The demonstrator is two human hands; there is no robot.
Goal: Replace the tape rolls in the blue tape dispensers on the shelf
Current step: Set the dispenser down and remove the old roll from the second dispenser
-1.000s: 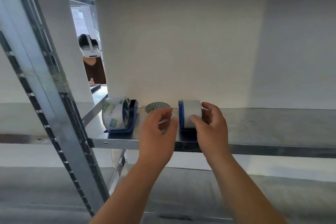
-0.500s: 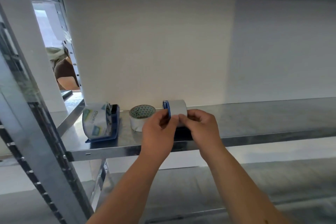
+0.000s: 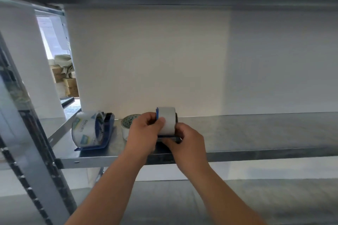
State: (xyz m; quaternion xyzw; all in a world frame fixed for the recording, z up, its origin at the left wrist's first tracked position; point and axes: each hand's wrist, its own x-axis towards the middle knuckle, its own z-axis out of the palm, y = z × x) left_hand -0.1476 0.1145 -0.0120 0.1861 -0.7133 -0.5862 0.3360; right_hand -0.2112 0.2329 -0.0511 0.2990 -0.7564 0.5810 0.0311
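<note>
Head view: the white tape roll (image 3: 167, 119) stands on edge in a blue dispenser (image 3: 157, 115) near the metal shelf (image 3: 256, 133) front lip, its axle running left-right. The left hand (image 3: 144, 133) pinches the roll's left face, thumb on the tread; the right hand (image 3: 188, 140), fingers curled, grips the dispenser base below. A loose roll (image 3: 128, 122) lies just left, a second dispenser (image 3: 108, 133) beyond.

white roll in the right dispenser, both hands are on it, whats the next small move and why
Probably pull the white roll sideways off the blue dispenser, steadying its base with the right hand. The left hand already pinches the roll's face, and a loose roll waits beside it on the shelf.
</note>
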